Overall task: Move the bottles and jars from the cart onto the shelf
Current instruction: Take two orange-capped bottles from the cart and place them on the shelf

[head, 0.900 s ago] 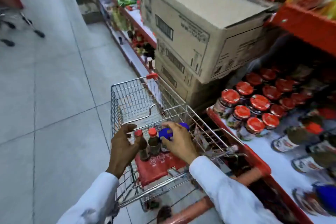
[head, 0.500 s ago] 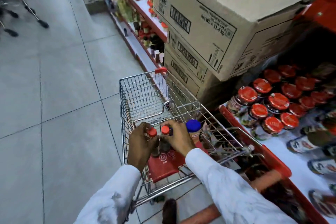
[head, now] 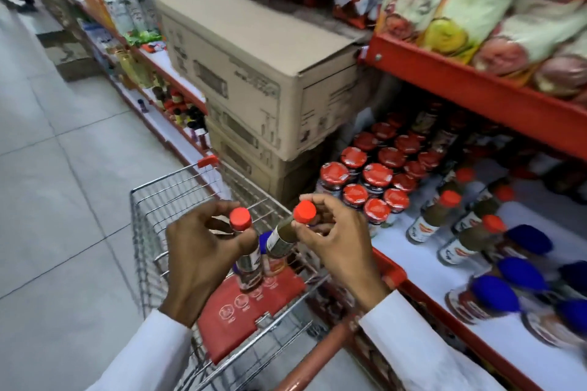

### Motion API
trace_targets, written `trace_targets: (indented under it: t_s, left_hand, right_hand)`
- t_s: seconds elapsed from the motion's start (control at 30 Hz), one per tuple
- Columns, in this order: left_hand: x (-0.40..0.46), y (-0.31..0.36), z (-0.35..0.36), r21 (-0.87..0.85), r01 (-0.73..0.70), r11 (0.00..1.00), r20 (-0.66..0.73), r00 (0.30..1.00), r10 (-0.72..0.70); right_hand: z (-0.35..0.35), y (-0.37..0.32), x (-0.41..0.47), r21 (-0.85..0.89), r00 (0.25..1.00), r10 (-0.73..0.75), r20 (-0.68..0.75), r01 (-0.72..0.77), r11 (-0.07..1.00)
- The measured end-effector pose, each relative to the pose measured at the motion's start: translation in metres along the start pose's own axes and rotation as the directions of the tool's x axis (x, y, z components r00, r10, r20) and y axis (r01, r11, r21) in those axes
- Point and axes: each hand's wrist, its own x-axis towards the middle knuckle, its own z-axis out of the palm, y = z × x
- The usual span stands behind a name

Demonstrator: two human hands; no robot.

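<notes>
Left hand (head: 203,251) and right hand (head: 333,238) each with fingers pinched around a red-capped bottle's neck

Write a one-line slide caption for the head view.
Left hand and right hand each lift a red-capped bottle above the cart, beside the shelf.

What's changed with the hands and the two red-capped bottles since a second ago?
Both bottles have come up off the cart seat: left hand lifts one red-capped bottle upright, right hand lifts the other bottle tilted, toward the shelf. The cart and shelved red-lidded jars are unchanged.
</notes>
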Motion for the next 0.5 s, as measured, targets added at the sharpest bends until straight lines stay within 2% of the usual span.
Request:
trace_targets:
  t_s: [0.17,0.27,0.4,0.5]
  left_hand:
    - [-0.001,0.075,0.053,-0.190,-0.151,0.970,0.091,0.981,0.170]
    - [-0.006,0.110,0.094,-0.306,-0.186,0.934,0.168,0.955,0.245]
    - [-0.008,0.136,0.148,-0.318,-0.227,0.920,0.269,0.909,0.317]
    - [-0.009,0.142,0.188,-0.239,-0.273,0.932,0.332,0.879,0.343]
  right_hand:
    - [-0.083,-0.005,-0.018,-0.091,0.971,-0.029,-0.238,0.007,0.996]
    - [-0.130,-0.001,-0.033,-0.137,0.931,-0.017,-0.364,-0.036,0.990]
    - [-0.177,0.011,-0.050,-0.238,0.872,0.011,-0.490,-0.146,0.960]
    - [-0.196,0.033,-0.052,-0.238,0.852,0.087,-0.517,-0.241,0.941]
